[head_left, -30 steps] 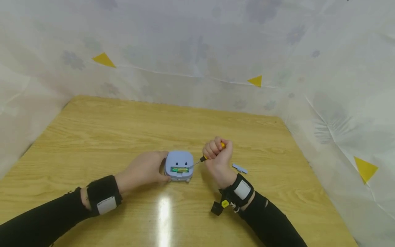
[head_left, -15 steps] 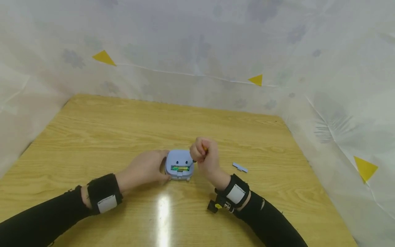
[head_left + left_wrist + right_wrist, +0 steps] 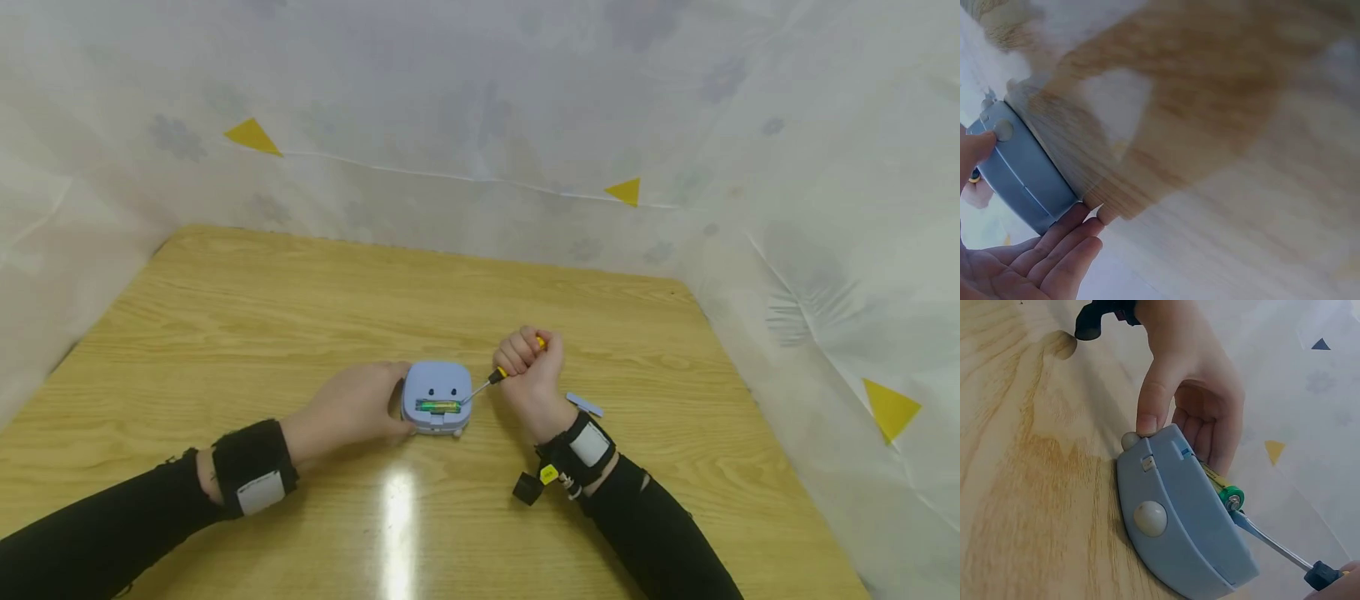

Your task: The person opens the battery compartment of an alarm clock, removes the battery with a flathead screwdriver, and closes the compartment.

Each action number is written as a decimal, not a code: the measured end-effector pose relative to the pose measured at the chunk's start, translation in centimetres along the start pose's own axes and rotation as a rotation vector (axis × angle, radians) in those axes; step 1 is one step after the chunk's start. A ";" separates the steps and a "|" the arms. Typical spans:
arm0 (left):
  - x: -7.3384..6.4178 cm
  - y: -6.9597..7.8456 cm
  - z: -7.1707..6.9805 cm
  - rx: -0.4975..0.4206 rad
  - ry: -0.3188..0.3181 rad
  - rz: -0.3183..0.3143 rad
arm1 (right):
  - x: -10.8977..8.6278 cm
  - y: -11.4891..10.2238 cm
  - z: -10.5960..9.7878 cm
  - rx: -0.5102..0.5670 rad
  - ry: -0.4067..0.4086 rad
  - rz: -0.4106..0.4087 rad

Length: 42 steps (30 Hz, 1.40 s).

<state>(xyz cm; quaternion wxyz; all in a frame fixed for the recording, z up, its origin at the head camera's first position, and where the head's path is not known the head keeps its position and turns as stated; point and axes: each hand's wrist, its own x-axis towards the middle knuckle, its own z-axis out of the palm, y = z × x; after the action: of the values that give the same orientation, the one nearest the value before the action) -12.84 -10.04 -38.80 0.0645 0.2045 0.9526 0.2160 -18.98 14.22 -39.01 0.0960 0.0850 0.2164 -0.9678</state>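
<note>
A light blue, rounded-square device with two dark eye-like holes lies on the table with its battery slot facing up. My left hand grips its left side, thumb at the near edge and fingers around the far side. A green and yellow battery shows in the slot; the right wrist view has its green end standing above the casing. In my right hand, fingers curl round the black and yellow handle of a screwdriver. The tip of its metal shaft meets the battery's right end.
A small light blue battery cover lies on the wooden table, right beside my right wrist and partly behind it. Pale patterned sheeting with yellow triangles hangs behind and along the sides of the table.
My right hand swung left and turned over at the device's right edge, then swung back right with the screwdriver. The left hand and the device have stayed in place.
</note>
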 end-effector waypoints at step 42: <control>-0.1 0.3 -0.3 0.013 -0.028 -0.007 | -0.1 0.0 1.1 -0.120 -0.032 -0.042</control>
<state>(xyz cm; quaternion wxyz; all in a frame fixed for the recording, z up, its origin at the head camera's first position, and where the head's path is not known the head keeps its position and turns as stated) -12.69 -9.99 -38.44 0.0770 0.2044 0.9537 0.2066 -18.97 13.79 -38.01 0.0841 0.0590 0.2741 -0.9562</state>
